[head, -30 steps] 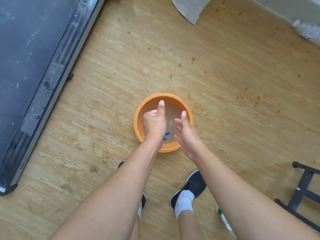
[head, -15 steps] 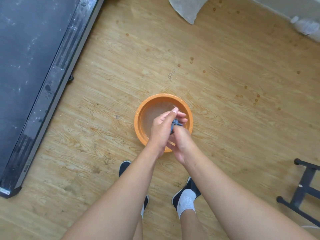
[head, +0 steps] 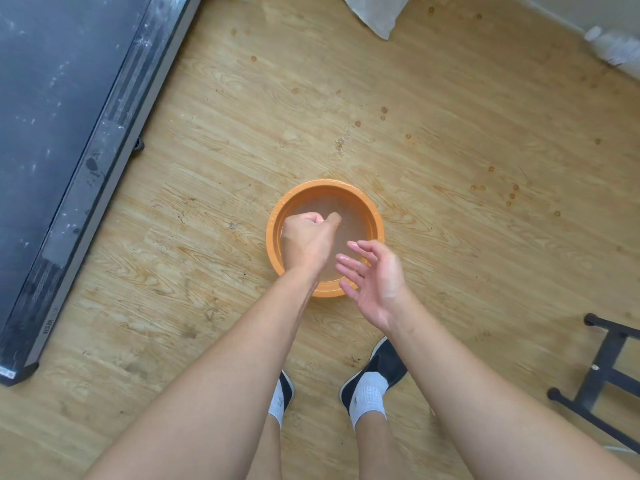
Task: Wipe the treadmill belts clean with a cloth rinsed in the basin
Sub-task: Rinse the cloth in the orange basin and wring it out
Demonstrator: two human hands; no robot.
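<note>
Left hand (head: 308,240) is hanging over the basin (head: 325,184), fingers curled tight into a fist, knuckles up, thumb tucked along the front. The cloth isn't showing anywhere, so I cannot tell if the fist is clamping it or nothing. Right hand (head: 375,278) is hovering just beside it over the near-right rim, fingers spread apart and relaxed, palm facing left, gripping nothing, skin looking wet. The two hands are sitting close but not touching. The basin is orange and round, sitting on the wood floor (head: 450,133) straight in front of the person's feet, and it's holding cloudy water (head: 356,226). The treadmill belt (head: 52,98) is lying well apart at far left, dark and carrying pale specks and streaks. Its grey side rail (head: 104,161) is running diagonally between the belt and the bare floor, also looking scuffed. The person is standing in dark shoes (head: 384,362) with white socks (head: 367,396), toes pointing at the basin. A black metal frame (head: 602,368) is sitting at the right edge and a pale crumpled sheet (head: 374,8) is lying at the top edge. Small brown spots are dotting the floor beyond the basin.
</note>
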